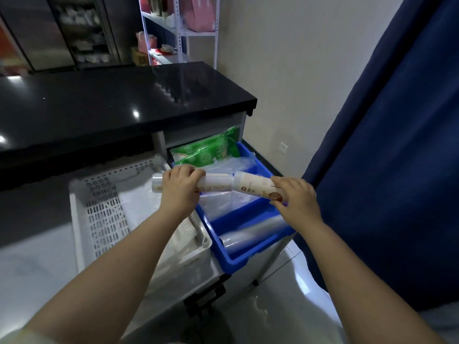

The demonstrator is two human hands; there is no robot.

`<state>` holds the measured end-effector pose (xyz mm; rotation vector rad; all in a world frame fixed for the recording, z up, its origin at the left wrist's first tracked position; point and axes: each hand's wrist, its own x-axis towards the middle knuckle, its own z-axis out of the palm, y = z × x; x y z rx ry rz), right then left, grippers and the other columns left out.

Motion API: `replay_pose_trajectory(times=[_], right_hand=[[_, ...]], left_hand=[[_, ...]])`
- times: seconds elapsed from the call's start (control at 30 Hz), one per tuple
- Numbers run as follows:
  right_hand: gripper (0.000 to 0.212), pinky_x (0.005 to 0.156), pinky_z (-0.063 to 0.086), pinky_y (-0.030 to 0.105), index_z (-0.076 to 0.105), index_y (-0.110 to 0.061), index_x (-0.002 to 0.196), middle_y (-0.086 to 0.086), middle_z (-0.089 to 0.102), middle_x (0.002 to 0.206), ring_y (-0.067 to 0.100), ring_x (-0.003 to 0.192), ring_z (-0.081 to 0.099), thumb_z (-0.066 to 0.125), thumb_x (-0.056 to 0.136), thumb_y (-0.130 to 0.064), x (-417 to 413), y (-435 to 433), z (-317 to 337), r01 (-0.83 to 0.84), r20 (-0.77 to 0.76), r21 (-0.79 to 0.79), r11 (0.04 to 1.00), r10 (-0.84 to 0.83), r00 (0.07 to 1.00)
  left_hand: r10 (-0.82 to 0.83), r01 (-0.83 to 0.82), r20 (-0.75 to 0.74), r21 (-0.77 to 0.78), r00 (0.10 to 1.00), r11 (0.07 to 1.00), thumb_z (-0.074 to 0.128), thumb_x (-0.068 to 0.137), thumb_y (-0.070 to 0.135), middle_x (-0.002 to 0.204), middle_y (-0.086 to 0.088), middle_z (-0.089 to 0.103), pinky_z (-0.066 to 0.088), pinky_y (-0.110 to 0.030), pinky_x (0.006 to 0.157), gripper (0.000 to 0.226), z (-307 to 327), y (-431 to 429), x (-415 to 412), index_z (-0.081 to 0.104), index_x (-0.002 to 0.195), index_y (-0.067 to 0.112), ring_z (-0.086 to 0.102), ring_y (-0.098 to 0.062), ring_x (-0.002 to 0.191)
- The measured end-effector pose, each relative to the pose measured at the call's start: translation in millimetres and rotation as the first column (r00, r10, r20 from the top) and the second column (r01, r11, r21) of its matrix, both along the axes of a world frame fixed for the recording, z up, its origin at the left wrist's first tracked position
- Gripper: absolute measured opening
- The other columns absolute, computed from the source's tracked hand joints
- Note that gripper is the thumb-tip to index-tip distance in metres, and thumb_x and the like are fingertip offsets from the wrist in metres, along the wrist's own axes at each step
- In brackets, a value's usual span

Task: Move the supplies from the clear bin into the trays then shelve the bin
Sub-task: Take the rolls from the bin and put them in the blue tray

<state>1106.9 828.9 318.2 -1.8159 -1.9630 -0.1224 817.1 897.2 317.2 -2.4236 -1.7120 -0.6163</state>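
Note:
My left hand (180, 188) grips a white roll of plastic bags (216, 183), held level above the blue tray (248, 217). My right hand (295, 198) grips a second white printed roll (253, 187), tilted, its end nearly touching the first roll. The blue tray holds clear plastic bags, a clear roll (250, 235) at its near end and green packets (208, 150) at its far end. A white perforated tray (99, 209) lies to the left with white bags in it. The clear bin (188, 274) sits below my left forearm, mostly hidden.
A black glossy countertop (111, 105) runs above and behind the trays. A dark blue curtain (397, 145) hangs at the right. A white metal shelf rack (178, 28) with pink bags stands at the back. Grey floor lies below.

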Motion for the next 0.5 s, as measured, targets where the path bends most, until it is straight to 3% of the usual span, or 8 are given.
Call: replay_pose_trajectory(times=[0.17, 0.27, 0.37, 0.5], right_hand=[[0.055, 0.096, 0.03, 0.031, 0.054, -0.027, 0.123, -0.006, 0.061, 0.119, 0.019, 0.109, 0.052, 0.078, 0.073, -0.027, 16, 42, -21, -0.316, -0.021, -0.102, 0.943, 0.316, 0.949], [0.054, 0.098, 0.036, 0.037, 0.057, -0.025, 0.123, -0.003, 0.06, 0.122, 0.022, 0.111, 0.053, 0.078, 0.073, -0.027, 19, 56, -32, -0.472, -0.035, -0.159, 0.867, 0.473, 0.88], [0.053, 0.09, 0.043, 0.045, 0.058, -0.025, 0.118, 0.005, 0.058, 0.117, 0.026, 0.103, 0.054, 0.08, 0.07, -0.026, 21, 63, -37, -0.57, -0.02, -0.177, 0.803, 0.576, 0.817], [0.053, 0.087, 0.042, 0.04, 0.054, -0.027, 0.119, 0.003, 0.053, 0.111, 0.023, 0.099, 0.048, 0.076, 0.071, -0.029, 29, 69, -44, -0.644, -0.002, -0.22, 0.732, 0.66, 0.751]], left_hand=[[0.145, -0.146, 0.042, 0.014, 0.988, 0.989, 0.071, 0.067, 0.006, 0.11, -0.011, 0.059, 0.031, -0.044, 0.089, 0.05, 1, 28, 16, 0.062, 0.115, 0.017, 0.05, -0.034, 0.104], [0.208, -0.209, 0.064, 0.007, 0.976, 0.978, 0.072, 0.068, 0.009, 0.111, -0.01, 0.058, 0.032, -0.044, 0.089, 0.05, 3, 25, 38, 0.061, 0.116, 0.019, 0.048, -0.034, 0.105], [0.225, -0.225, 0.081, -0.01, 0.971, 0.974, 0.075, 0.069, 0.013, 0.113, -0.011, 0.058, 0.034, -0.045, 0.09, 0.05, 3, 18, 63, 0.061, 0.117, 0.02, 0.049, -0.035, 0.108], [0.241, -0.24, 0.084, -0.027, 0.967, 0.97, 0.076, 0.068, 0.017, 0.11, -0.01, 0.06, 0.036, -0.043, 0.086, 0.05, 1, 6, 92, 0.063, 0.116, 0.02, 0.052, -0.034, 0.105]])
